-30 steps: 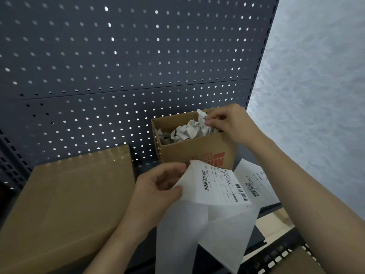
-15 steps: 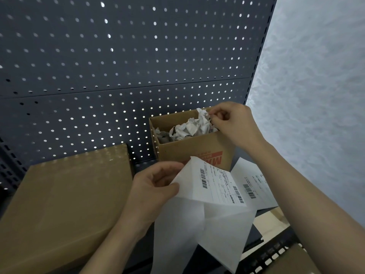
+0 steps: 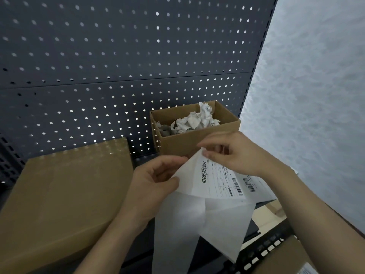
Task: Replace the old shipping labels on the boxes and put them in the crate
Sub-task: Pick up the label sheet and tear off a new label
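1. Right now, on my feed, the left hand has its thumb and fingers curled in a pinch on the left edge of the label, which is held up above the shelf
2. The right hand also has curled fingers, and it pinches the label's top corner just in front of the open box
3. I see the label tilted with its print and barcodes facing up, while the pale backing hangs from under it in folds down to the bottom of the view
4. A second label lies just behind it to the right, partly hidden by the right wrist
5. The open box stands against the pegboard with crumpled paper heaped inside
6. A closed box, far larger, lies on the shelf left of the left hand, and a dark gap separates it from the open box
7. At bottom right I can make out a perforated rail and, below it, the corner of a third box; a pale wall fills the right side
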A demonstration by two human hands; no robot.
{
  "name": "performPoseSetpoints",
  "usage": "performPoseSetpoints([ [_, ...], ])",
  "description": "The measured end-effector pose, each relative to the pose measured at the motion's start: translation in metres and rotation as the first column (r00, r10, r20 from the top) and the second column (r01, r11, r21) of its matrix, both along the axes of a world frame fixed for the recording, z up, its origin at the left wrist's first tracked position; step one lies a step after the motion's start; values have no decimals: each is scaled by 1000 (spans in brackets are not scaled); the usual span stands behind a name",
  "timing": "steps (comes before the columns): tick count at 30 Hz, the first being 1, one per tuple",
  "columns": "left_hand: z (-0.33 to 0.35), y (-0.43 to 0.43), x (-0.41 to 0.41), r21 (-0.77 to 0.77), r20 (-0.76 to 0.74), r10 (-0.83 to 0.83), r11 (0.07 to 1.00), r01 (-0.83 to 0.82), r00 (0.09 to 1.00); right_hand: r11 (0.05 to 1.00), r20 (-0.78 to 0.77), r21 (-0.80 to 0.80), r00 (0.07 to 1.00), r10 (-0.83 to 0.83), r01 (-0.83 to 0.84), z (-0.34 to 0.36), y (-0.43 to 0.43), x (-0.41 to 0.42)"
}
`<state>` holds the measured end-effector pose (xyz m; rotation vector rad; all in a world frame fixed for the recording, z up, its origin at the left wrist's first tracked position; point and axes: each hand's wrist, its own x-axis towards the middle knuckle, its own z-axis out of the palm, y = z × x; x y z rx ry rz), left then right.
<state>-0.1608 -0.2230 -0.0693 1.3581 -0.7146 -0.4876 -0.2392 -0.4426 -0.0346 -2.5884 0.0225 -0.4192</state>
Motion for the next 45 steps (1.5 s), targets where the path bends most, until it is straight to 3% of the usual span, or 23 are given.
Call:
performPoseSetpoints([
  [5,-2,1,-2,9,-13,-8,1000,8,1000,992,44,121,998,-39,34,-4,2,-10],
  [9,-1,1,-1,49,-16,-32,998,33,999,991,106,130,993,-43,29,-5,4,-15],
  [19,14,-22,8,304,253,-72,952,-9,965,999,239,51,971,1,-13,-13,7,-16],
  [28,8,-31,10,321,200,-43,947,-24,979,998,381,66,924,-23,-2,-27,7,-21],
  [38,5,-36,15,335,234,28,936,-107,972,988,348,152,937,-45,-9,-30,5,-23],
  [45,-3,-36,18,352,254,43,927,-134,966,953,326,302,940,-100,-3,-32,-2,-33],
])
